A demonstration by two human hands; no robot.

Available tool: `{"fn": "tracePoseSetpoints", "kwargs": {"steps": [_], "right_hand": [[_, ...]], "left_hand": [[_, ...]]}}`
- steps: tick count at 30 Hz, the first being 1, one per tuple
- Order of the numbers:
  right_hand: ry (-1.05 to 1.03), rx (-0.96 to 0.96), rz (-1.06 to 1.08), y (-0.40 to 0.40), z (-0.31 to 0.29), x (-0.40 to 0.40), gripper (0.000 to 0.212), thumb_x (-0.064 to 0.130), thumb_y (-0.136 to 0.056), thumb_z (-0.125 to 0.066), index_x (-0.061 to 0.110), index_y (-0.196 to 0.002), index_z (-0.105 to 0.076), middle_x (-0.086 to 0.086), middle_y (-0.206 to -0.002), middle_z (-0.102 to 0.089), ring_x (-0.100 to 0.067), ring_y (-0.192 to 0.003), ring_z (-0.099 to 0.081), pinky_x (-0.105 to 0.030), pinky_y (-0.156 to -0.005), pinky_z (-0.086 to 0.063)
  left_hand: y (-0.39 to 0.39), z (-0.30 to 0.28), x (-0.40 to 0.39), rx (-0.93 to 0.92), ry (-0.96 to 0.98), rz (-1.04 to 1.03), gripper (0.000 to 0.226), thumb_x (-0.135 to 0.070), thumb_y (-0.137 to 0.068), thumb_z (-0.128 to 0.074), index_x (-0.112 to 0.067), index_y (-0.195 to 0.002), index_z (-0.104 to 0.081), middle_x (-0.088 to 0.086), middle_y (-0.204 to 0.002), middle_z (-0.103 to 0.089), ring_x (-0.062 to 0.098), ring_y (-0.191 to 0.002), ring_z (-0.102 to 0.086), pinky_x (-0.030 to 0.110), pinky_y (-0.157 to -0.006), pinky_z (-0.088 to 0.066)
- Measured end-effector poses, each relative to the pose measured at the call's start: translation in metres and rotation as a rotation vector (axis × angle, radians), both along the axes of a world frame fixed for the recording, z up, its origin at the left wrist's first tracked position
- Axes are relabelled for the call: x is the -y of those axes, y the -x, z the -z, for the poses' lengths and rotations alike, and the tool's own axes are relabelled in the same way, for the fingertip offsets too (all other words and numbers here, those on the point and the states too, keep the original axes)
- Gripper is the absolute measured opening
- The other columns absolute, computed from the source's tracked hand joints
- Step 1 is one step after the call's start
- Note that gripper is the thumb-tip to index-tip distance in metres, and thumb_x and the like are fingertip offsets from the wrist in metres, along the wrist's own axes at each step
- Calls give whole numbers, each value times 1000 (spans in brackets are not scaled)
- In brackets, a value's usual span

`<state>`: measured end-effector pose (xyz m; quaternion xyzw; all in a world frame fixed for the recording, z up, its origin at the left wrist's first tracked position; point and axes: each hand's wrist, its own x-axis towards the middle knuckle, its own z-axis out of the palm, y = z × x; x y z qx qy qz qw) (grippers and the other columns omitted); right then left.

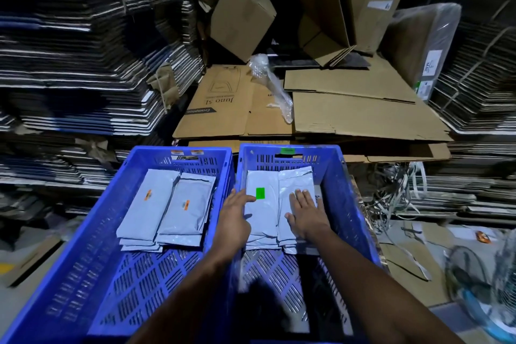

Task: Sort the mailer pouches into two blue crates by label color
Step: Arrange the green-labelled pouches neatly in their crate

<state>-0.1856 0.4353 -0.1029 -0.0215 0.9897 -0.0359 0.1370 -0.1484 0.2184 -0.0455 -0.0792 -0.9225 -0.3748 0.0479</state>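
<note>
Two blue crates stand side by side in the head view. The left crate (92, 232) carries orange tags on its far wall and holds grey mailer pouches with orange labels (167, 204). The right crate (346, 204) has a green tag on its far wall and holds two stacks of grey pouches. The left stack's top pouch shows a green label (260, 193). My left hand (234, 215) reaches over the divide and its fingertips touch that pouch beside the label. My right hand (305, 211) lies flat, fingers straight, on the right stack's top pouch (296, 179), hiding any label.
Flattened cardboard sheets (349, 117) and a crumpled plastic wrap (273, 86) lie just behind the crates. Tall stacks of folded cartons (69, 64) wall in both sides. Loose straps and cables (396, 198) litter the floor to the right, with a fan (488, 296) at the lower right.
</note>
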Motion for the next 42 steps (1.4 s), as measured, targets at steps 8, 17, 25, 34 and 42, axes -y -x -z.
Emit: {"fn": "tracePoseSetpoints", "kwargs": {"steps": [8,17,25,34,42], "right_hand": [[-2,-13,-24,-9,2,-1,72,53,-103,-22,15,-159,4,-4,-167,11,-23,-153,13,-57,-121,0],[-284,113,-252,-50,7,3,107,38,-91,-66,17,-156,15,-10,-163,24,-42,-149,18,-68,-117,-7],[-305,-88,-193,-54,33,6,81,2,-98,-45,15,-157,9,-14,-164,17,-46,-148,15,-64,-115,-17],[-249,-63,-231,-45,19,2,88,14,-96,-51,19,-157,11,-9,-164,20,-40,-149,20,-62,-119,-5],[141,-164,-25,-66,-22,29,98,59,-93,-53,19,-158,8,-6,-166,12,-25,-153,10,-48,-123,-5]], "left_hand": [[1,1,2,36,-84,-17,59,26,-82,-47,-13,-123,-63,8,-154,-38,25,-149,-21,-15,-73,-22],[-1,19,13,44,-31,74,57,23,-82,-48,-12,-125,-60,7,-160,-27,21,-152,-11,0,-95,-22],[-3,22,15,59,41,90,67,27,-74,-41,-15,-123,-59,5,-159,-30,19,-152,-10,36,-107,-45],[-3,19,17,89,74,111,69,26,-75,-36,-14,-128,-57,3,-160,-27,17,-152,-5,40,-108,-45],[-29,11,53,-99,151,28,52,3,-91,-42,-14,-140,-49,7,-155,-37,23,-144,-28,34,-121,-22]]}}
